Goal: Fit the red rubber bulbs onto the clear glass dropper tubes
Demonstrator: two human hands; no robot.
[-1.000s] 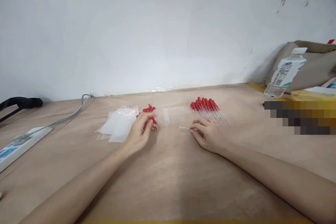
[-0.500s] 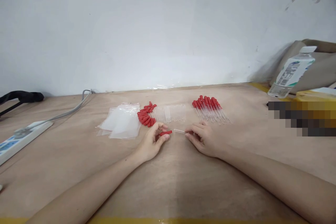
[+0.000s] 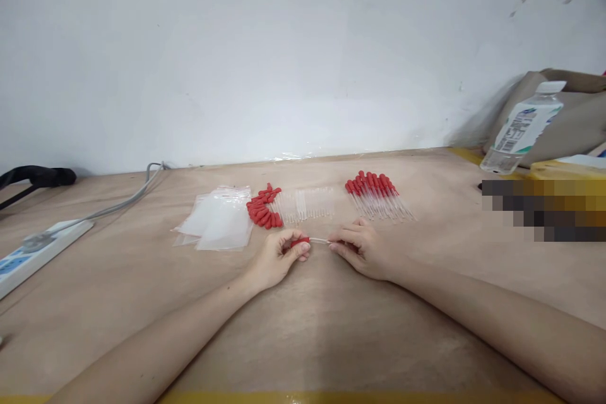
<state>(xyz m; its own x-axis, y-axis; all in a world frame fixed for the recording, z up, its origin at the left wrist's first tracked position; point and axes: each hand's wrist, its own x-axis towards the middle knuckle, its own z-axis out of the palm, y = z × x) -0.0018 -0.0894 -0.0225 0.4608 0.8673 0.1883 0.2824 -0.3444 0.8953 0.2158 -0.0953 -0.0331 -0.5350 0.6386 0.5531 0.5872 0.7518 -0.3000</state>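
Bulb (image 3: 300, 242) and tube (image 3: 319, 240) meet end to end, or nearly so, between the near and far edges of the bench (image 3: 303, 334), the left hand (image 3: 281, 255) pinching the one in its fingers and the right hand (image 3: 364, 249) the other. Fitting them together seems the step in hand, and the next move probably calls for a straight, gentle push: the bulb looks rubbery and red, the tube thin, stiff and clear. Toward the far edge lie flat, glossy bags (image 3: 225, 221), a curved heap of loose bulbs (image 3: 260, 211), a row of bare tubes (image 3: 315, 202) and fanned, red-topped droppers (image 3: 372, 186).
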